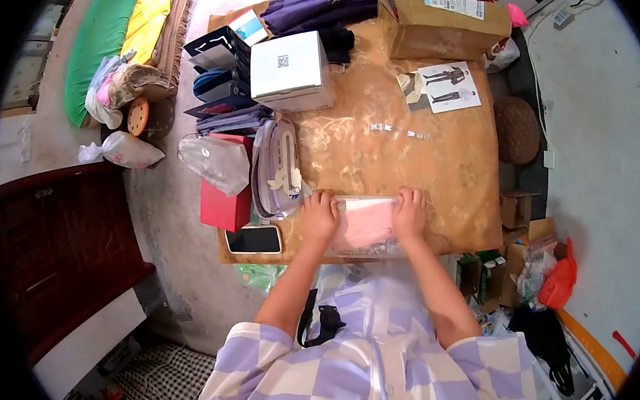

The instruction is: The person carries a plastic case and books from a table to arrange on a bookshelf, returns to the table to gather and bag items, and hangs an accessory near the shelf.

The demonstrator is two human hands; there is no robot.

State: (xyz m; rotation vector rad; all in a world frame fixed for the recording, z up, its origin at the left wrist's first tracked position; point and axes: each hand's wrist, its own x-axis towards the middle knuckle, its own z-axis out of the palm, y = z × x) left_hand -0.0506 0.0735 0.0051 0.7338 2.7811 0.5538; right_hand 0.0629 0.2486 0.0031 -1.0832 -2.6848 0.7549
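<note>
Holding the clear packet (372, 252) from both sides, at the near edge of the table (449, 180), right of that edge's middle. Gripping its left side with the left hand (320, 216) and its right side with the right hand (410, 216), fingers bent, close together and closed on the far corners; cannot tell how far beneath. Showing through the plastic: pink contents (366, 221).

Done, judging by this view: packet lying nearly flat, lined up roughly with the near edge, both sides secured, pink contents inside. Left: hard to judge. Cannot tell whether sealed or open, nor how much work remains.

Untouched by either hand: phone (254, 239) at the near left corner; red box (224, 210) along the left edge, with a clear zip bag (265, 169) just beside, near the left hand; white box (287, 72) toward the far left corner; cardboard box (447, 33) at the far right corner; printed card (455, 94) near the right edge.
</note>
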